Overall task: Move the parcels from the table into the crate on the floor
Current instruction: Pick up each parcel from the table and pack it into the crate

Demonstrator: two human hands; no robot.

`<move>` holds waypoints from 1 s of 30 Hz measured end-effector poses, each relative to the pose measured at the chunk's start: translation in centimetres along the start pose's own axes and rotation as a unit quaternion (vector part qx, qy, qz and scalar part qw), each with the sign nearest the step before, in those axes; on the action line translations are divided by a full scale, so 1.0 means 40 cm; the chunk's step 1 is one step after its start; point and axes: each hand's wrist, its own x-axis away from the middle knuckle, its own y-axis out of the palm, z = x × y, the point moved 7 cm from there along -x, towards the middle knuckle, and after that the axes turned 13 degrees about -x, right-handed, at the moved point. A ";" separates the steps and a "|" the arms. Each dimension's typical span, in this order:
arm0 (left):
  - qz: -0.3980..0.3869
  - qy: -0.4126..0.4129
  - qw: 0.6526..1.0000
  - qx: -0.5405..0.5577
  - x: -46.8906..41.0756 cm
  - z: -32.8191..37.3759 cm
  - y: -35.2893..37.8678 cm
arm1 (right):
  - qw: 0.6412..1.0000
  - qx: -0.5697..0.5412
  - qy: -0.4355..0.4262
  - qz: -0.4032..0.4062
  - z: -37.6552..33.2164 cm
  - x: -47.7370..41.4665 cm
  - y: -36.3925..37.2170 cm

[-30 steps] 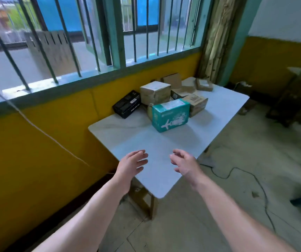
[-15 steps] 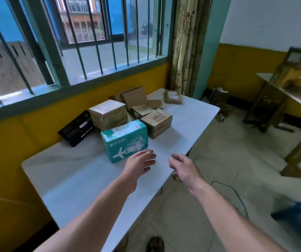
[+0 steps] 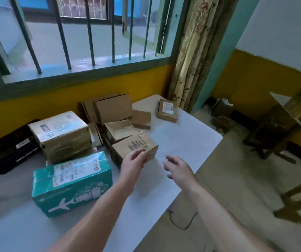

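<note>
Several parcels lie on a white table (image 3: 186, 139) under a barred window. A teal box (image 3: 73, 182) with a plane print sits nearest me. Behind it stands a taped brown box (image 3: 60, 135), and a black case (image 3: 10, 148) lies at far left. A small brown box (image 3: 133, 146) sits mid-table, with my left hand (image 3: 133, 164) open just in front of it, fingertips at its near face. My right hand (image 3: 178, 170) hovers open over bare table to the right. More cardboard boxes (image 3: 113, 108) stand at the back, and a flat labelled parcel (image 3: 168, 110) lies apart. No crate is in view.
A yellow wall and a window sill run behind the table. A patterned curtain (image 3: 195, 51) hangs at the table's far corner. A wooden table (image 3: 291, 128) stands at right on the concrete floor. A dark cable (image 3: 182, 222) lies on the floor by the table edge.
I have come closer to the table and the view has swung right. Both hands have reached forward past the teal box, the left one up to the small brown box.
</note>
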 end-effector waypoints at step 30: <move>0.374 -0.085 0.923 0.022 -0.059 -0.034 -0.017 | 0.957 -0.002 -0.080 -0.277 -0.078 -0.513 0.065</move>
